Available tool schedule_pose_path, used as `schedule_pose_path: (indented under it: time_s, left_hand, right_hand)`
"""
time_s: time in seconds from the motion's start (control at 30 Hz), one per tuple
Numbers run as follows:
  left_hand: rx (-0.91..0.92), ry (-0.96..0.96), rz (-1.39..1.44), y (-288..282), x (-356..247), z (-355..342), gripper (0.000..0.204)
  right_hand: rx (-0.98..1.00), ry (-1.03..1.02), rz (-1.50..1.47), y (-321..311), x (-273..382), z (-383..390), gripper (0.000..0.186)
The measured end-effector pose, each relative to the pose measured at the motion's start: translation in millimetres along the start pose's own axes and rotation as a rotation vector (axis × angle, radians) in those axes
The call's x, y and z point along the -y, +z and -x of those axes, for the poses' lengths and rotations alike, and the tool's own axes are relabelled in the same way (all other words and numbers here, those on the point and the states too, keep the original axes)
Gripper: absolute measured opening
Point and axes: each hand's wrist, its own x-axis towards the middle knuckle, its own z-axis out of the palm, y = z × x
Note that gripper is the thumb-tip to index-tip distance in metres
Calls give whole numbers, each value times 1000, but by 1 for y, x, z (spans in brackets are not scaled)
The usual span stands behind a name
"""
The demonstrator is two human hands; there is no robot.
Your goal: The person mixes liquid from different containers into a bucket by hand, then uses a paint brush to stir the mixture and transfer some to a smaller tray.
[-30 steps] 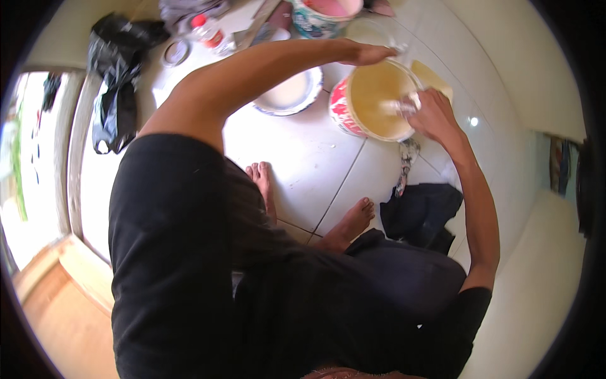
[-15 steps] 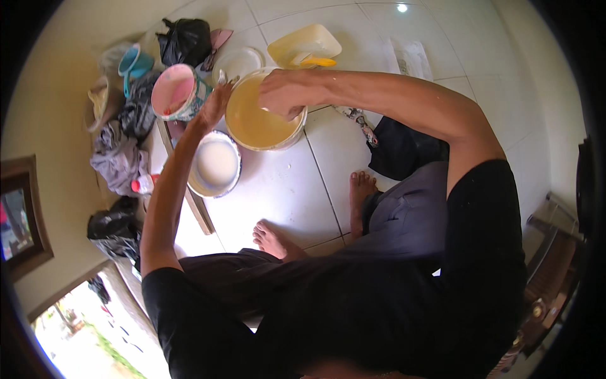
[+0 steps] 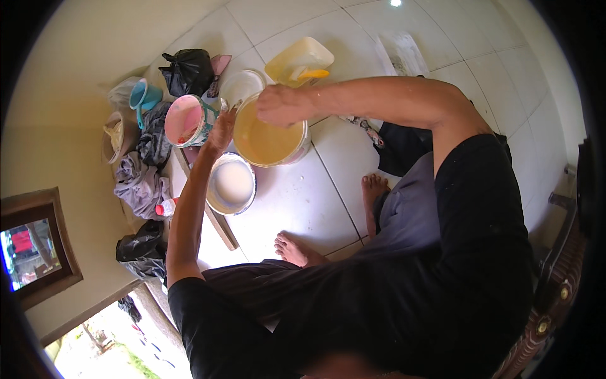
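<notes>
A white bucket [image 3: 303, 149] holding pale yellow liquid stands on the floor ahead of me. Over its far part is my right hand [image 3: 279, 106], fingers curled closed; whatever they hold, if anything, is hidden beneath the fist. At the left rim, my left hand [image 3: 221, 131] appears to grip the bucket, with white smears on its fingertips. Close by that wrist stands a smaller round tub [image 3: 249, 201] with milky white liquid inside. A pink-lined pail [image 3: 184, 120] sits just left of my left hand.
A white lid [image 3: 243, 81] and a cream basin [image 3: 319, 52] with a yellow-handled tool [image 3: 314, 74] lie beyond the bucket. Black bags [image 3: 189, 72], a blue dipper [image 3: 145, 95] and crumpled cloth [image 3: 136, 183] line the left wall. A wooden strip [image 3: 222, 232] lies near my left forearm.
The view has shifted, so the floor items appear lower and mostly farther right. Over the bucket, my right hand has moved left relative to the rim. My left hand stays at the rim.
</notes>
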Motion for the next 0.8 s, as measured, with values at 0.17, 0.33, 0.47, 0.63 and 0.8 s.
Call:
schedule_pose_path:
  time_s: [0.17, 0.33, 0.47, 0.63, 0.8]
  left_hand:
    - [-28, -48, 34, -15, 8, 1, 78]
    - [10, 2, -5, -5, 5, 3, 76]
    - [68, 28, 6, -19, 10, 7, 74]
    - [6, -45, -18, -9, 7, 1, 82]
    - [33, -14, -30, -7, 3, 4, 88]
  right_hand:
    - [62, -21, -100, -31, 13, -10, 14]
    - [40, -12, 5, -10, 11, 4, 15]
    - [112, 19, -63, -33, 13, -11, 12]
    - [110, 25, -34, -16, 6, 3, 10]
    - [57, 42, -49, -33, 4, -3, 10]
